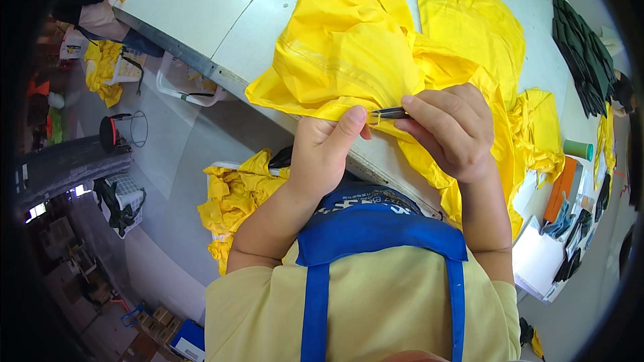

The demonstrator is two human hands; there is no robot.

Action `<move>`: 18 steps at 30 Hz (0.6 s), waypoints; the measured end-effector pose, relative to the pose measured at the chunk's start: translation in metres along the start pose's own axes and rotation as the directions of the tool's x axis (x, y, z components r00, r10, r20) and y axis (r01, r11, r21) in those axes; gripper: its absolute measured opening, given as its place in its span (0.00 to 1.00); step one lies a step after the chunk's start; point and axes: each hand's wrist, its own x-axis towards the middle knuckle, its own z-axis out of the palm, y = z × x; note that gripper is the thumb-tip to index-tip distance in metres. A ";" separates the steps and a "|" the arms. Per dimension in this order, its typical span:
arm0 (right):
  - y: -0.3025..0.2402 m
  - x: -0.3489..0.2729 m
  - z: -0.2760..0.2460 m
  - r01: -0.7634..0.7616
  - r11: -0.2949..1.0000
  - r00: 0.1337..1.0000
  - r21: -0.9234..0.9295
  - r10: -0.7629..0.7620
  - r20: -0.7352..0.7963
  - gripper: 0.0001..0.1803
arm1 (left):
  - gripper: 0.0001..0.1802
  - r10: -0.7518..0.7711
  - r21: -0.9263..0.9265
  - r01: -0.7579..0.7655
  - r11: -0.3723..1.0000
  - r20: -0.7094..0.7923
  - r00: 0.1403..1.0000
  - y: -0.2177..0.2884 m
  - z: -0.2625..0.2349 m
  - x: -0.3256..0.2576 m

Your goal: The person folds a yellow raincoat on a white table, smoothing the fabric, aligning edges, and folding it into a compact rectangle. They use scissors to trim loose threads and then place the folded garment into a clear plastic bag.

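Centrally, the left hand (327,147) pinches yellow fabric (349,47), thumb extended; right of centre, the right hand (456,127) — fingers curled — grips a dark tool (390,113).

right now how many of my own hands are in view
2: your left hand, pinching the edge of the yellow fabric, and your right hand, holding a slim dark tool.

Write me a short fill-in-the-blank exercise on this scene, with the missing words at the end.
1. The ____ hand holds the dark tool.
2. The left hand grips cloth coloured ____.
3. The apron straps are ____.
4. In the picture, the dark stack lies to the ____ of both hands.

Missing words: right; yellow; blue; right.
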 end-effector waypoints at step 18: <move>0.138 -0.156 0.017 -0.973 0.122 0.157 0.196 0.972 0.175 0.18 | 0.15 -0.446 0.104 0.802 0.589 -0.785 0.430 -0.059 -0.246 -0.099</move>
